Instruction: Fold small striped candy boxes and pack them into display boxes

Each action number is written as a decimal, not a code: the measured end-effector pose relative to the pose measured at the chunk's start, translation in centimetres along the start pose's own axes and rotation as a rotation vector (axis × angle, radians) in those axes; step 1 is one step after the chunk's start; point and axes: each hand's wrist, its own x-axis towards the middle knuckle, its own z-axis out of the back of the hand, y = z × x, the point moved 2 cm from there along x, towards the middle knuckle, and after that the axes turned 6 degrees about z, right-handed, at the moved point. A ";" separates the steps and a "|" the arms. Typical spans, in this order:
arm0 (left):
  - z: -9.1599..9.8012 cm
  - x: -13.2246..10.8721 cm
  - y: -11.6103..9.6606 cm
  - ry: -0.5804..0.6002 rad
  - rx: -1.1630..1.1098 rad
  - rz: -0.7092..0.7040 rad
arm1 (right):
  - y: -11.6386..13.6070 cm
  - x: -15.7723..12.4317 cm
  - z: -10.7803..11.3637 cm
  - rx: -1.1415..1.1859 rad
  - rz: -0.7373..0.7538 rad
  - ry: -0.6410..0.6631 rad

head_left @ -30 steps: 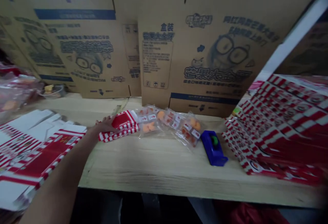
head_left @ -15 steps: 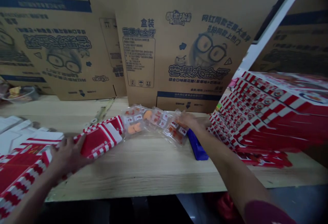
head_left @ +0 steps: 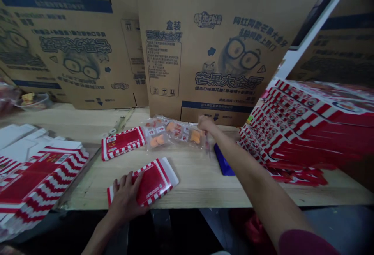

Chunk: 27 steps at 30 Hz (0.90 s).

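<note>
From my end, the left hand has its fingers curled over a flat red-and-white striped paper carton near the front edge of the pale wooden worktop, its white end flap sticking out. The right hand is at the right end of the row of clear plastic packets with orange sweets; blur hides its fingertips, so I cannot tell whether they pinch one.

I'd judge the work partway: another red-and-white striped carton lies behind, many overlap at left, and a tall red-and-white box stack stands at right. I cannot tell which are filled.

On the brown cardboard carton I read 盒装, 芒果大金牙 and 小心轻放; the packets' white labels are too small.
</note>
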 end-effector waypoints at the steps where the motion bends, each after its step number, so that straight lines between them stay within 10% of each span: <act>1: -0.1 -0.1 -0.2 -0.008 -0.022 -0.012 | -0.2 -0.8 0.9 -0.007 -0.002 0.006; 5: -0.2 -0.7 -0.6 -0.053 -0.125 -0.042 | -0.5 -5.1 2.0 0.335 0.198 0.059; 10: 0.2 -1.8 -1.3 -0.102 -0.223 -0.092 | 0.3 -9.1 -3.7 0.940 0.268 0.272; 22: 0.9 -2.6 -4.3 -0.154 -0.174 -0.114 | 3.9 -11.1 -9.0 0.646 0.556 0.537; 27: -0.2 -2.4 -4.8 -0.030 -0.149 -0.137 | 3.9 -13.8 -11.1 0.531 0.409 0.267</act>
